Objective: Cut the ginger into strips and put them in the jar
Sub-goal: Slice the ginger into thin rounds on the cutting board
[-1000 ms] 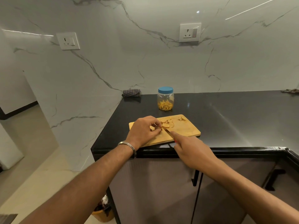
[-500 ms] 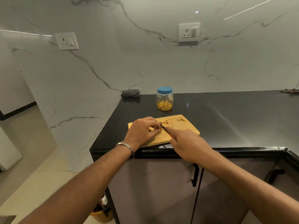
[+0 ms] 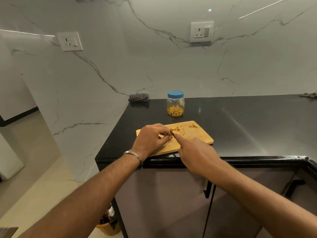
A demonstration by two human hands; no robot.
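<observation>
Left hand point(image 3: 151, 139) pinching ginger piece on cutting board point(image 3: 200, 137), near counter's front edge. Right hand point(image 3: 195, 152) gripping knife point(image 3: 172, 133). Lidded jar point(image 3: 175, 103) behind board.

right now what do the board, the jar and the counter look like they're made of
Board: likely wood or bamboo, matt, pale tan with a faint grain.
Jar: clear, probably plastic, since the ginger strips show through; its blue lid looks like plastic.
Counter: polished black stone, perhaps granite, with mirror-like reflections.

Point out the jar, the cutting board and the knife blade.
jar point(image 3: 175, 107), head view, clear wall above the strips.
cutting board point(image 3: 199, 136), head view, bare wood near its right end.
knife blade point(image 3: 172, 133), head view, tip between the hands.
</observation>
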